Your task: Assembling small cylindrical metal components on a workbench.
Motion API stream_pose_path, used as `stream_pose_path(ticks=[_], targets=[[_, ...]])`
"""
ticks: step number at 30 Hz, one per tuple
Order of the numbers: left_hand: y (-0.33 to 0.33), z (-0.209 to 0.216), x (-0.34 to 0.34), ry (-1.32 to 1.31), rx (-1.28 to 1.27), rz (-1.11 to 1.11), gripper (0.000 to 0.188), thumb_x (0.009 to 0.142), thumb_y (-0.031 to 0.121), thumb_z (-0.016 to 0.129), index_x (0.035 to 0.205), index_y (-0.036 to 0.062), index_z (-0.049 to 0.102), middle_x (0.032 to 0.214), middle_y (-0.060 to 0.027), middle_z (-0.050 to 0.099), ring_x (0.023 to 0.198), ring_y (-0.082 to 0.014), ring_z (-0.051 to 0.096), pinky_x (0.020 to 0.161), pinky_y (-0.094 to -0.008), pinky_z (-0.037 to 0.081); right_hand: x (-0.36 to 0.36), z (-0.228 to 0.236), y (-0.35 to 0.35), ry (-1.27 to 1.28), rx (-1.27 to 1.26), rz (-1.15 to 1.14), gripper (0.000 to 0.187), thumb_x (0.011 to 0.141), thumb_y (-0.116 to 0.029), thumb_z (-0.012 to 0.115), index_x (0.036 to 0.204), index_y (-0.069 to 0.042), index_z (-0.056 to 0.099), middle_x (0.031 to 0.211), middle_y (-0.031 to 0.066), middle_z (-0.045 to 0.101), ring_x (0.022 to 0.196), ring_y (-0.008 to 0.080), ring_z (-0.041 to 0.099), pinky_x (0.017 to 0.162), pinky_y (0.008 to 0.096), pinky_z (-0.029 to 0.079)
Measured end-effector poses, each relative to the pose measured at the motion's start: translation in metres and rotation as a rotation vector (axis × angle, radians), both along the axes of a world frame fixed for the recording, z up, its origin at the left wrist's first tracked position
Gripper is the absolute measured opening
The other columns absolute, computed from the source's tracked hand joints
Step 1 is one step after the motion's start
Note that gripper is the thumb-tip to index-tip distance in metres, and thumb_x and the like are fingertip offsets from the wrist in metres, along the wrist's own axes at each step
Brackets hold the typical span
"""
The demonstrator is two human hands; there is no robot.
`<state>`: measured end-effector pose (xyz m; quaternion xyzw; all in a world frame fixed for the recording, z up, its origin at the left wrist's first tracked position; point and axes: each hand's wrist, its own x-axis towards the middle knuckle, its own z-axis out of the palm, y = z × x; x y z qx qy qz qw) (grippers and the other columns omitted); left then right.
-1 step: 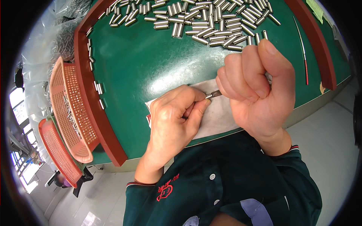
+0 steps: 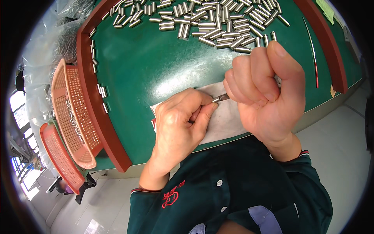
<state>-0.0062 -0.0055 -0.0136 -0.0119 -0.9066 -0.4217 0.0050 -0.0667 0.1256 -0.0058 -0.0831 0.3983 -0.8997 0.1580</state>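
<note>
My left hand (image 2: 177,119) is closed in a pinch over a pale cloth (image 2: 222,126), near the table's front edge. Between its thumb and fingers sits a small shiny metal cylinder (image 2: 215,100), mostly hidden by the fingertips. To the right, my right hand (image 2: 269,89) is curled into a fist, thumb raised. Out of that fist, toward the left hand, sticks a slim tool with a grey metal shaft (image 2: 224,97); its tip meets the cylinder's end. The fingers hide the tool's handle, so its exact kind cannot be made out.
Many loose metal cylinders (image 2: 218,23) lie across the back of the green table (image 2: 136,66). A red-brown raised edge (image 2: 87,66) borders it, with several cylinders along its left side. A thin pointed rod with a red end (image 2: 314,62) lies at right. Plastic baskets (image 2: 83,113) stand at left.
</note>
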Motion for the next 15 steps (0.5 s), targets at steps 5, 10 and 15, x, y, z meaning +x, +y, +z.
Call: stream_pose_path(ticks=[5, 10, 15], targets=[[0.0007, -0.0002, 0.0000, -0.004, 0.002, 0.002, 0.010, 0.065, -0.002, 0.065, 0.066, 0.0020, 0.055, 0.054, -0.0055, 0.047, 0.043, -0.0167, 0.044, 0.043, -0.0285, 0.035, -0.0014, -0.0002, 0.0012, 0.043, -0.004, 0.015, 0.042, 0.091, -0.025, 0.023, 0.050, -0.014, 0.025, 0.043, -0.0028, 0.024, 0.040, 0.0076, 0.014, 0.040, 0.0237, 0.017], [0.0010, 0.0001, 0.0006, -0.004, 0.004, 0.009, 0.011, 0.065, -0.002, 0.065, 0.065, 0.0020, 0.055, 0.053, -0.0057, 0.047, 0.043, -0.0168, 0.043, 0.043, -0.0285, 0.035, -0.0007, 0.0009, -0.0005, 0.028, 0.001, 0.000, 0.042, 0.091, -0.025, 0.023, 0.050, -0.014, 0.025, 0.043, -0.0027, 0.024, 0.040, 0.0076, 0.014, 0.040, 0.0236, 0.017], [0.0010, -0.0019, 0.0006, 0.009, 0.024, 0.012, 0.011, 0.065, -0.002, 0.065, 0.065, 0.0018, 0.055, 0.053, -0.0058, 0.046, 0.043, -0.0169, 0.043, 0.042, -0.0287, 0.035, 0.0000, 0.0001, 0.0004, 0.039, 0.084, 0.019, 0.042, 0.091, -0.025, 0.023, 0.050, -0.014, 0.025, 0.043, -0.0028, 0.023, 0.040, 0.0076, 0.014, 0.040, 0.0237, 0.016]])
